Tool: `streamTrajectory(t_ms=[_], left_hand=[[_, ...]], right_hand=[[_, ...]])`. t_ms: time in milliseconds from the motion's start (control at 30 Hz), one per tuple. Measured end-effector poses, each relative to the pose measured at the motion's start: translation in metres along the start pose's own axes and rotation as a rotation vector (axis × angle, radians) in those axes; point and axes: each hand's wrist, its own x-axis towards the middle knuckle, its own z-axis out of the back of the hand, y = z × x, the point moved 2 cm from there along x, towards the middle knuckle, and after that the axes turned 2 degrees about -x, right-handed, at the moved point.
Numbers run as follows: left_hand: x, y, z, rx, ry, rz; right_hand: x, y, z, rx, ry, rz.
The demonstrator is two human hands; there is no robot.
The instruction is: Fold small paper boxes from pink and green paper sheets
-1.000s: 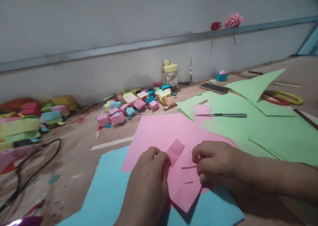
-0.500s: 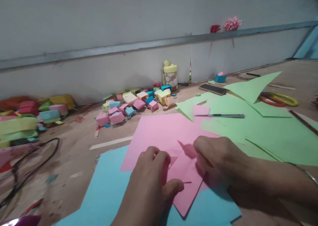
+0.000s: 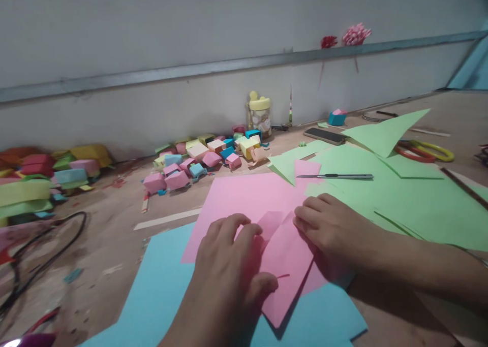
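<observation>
A folded piece of pink paper [image 3: 286, 258] with a short slit lies between my hands, its pointed corner toward me. My left hand [image 3: 232, 265] curves round its left side, thumb pressing near the slit and fingers at a raised flap. On the right edge, my right hand [image 3: 328, 225] is closed with fingertips pinching the paper; the fingers' undersides are hidden. Beneath lie a flat pink sheet [image 3: 240, 197] and a blue sheet [image 3: 160, 276]. A slim craft knife [image 3: 335, 176] rests beyond my right hand.
Green sheets [image 3: 430, 210] spread to the right, with red-and-yellow-handled scissors [image 3: 429, 151] and a phone [image 3: 324, 135] behind. Several small folded paper boxes [image 3: 211, 159] are heaped near the wall, beside a yellow-lidded jar [image 3: 260, 116]. A black cable [image 3: 49, 250] curls at left.
My right hand has moved slightly up and its fingers have shifted along the paper's right edge. The pink flap that stood up now lies flatter. My left hand stays nearly in place.
</observation>
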Motion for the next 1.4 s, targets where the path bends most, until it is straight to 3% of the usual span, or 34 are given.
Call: streamTrajectory(t_ms=[100,200,300,733,900,1000,1133,1200,1300,1400], left_hand=[[-0.001,0.000,0.005,0.052,0.079,-0.137],[-0.002,0.005,0.005,0.099,0.221,-0.161],[-0.002,0.011,0.000,0.121,0.290,-0.176],[0.007,0.012,-0.008,-0.015,0.048,-0.219],[0.009,0.010,-0.010,-0.025,0.101,-0.288],[0.007,0.008,0.004,-0.109,0.183,-0.318],[-0.008,0.015,0.033,-0.159,0.227,-0.275],[-0.017,0.022,0.040,-0.139,0.317,-0.210],[-0.025,0.028,0.039,-0.135,0.405,-0.064],[-0.022,0.023,0.030,-0.086,0.414,-0.003]], right_hand=[[0.000,0.001,0.000,0.065,0.041,-0.019],[-0.001,0.000,-0.003,0.112,0.048,-0.065],[-0.002,-0.002,-0.005,0.117,0.012,-0.027],[-0.002,0.001,-0.004,0.144,0.067,-0.031],[-0.002,0.001,-0.004,0.154,0.095,-0.075],[-0.002,0.001,-0.003,0.155,0.107,-0.091],[-0.002,0.002,-0.001,0.134,0.134,-0.128],[-0.002,0.002,-0.001,0.100,0.123,-0.086],[-0.003,0.003,-0.001,0.046,0.066,-0.011],[-0.004,0.002,-0.002,0.026,0.014,-0.004]])
